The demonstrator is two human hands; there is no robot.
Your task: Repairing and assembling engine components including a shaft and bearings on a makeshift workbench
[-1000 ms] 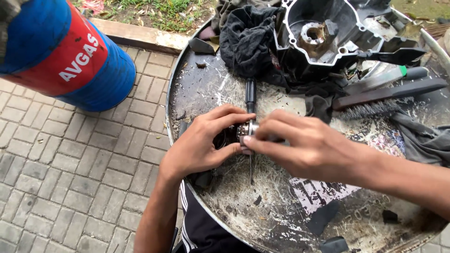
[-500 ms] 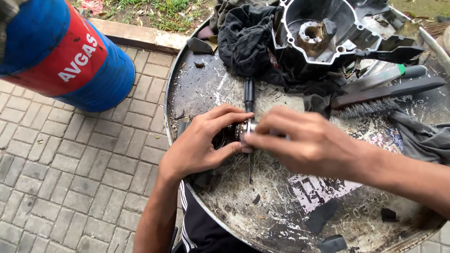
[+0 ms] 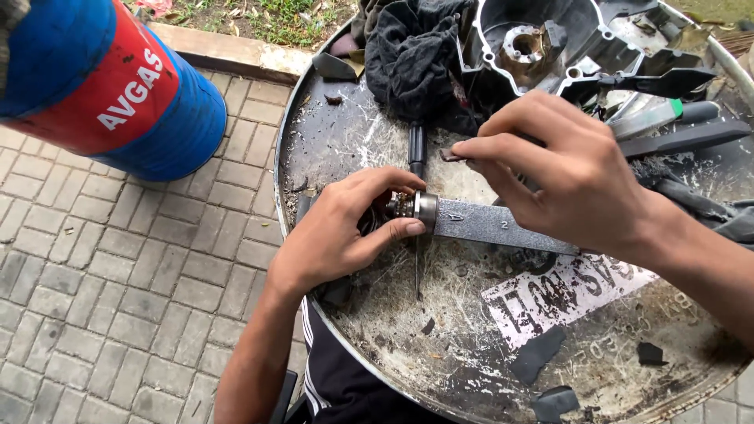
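left hand (image 3: 345, 235) is closed round a small toothed metal part (image 3: 412, 206), held just above the drum top (image 3: 330, 149) against the end of a grey bar (image 3: 495, 226). right hand (image 3: 565, 169) pinches a small dark piece (image 3: 452, 155) at its fingertips, over the bar. risk: the piece is tiny and could slip into the debris; the greasy part may twist out of the fingers.
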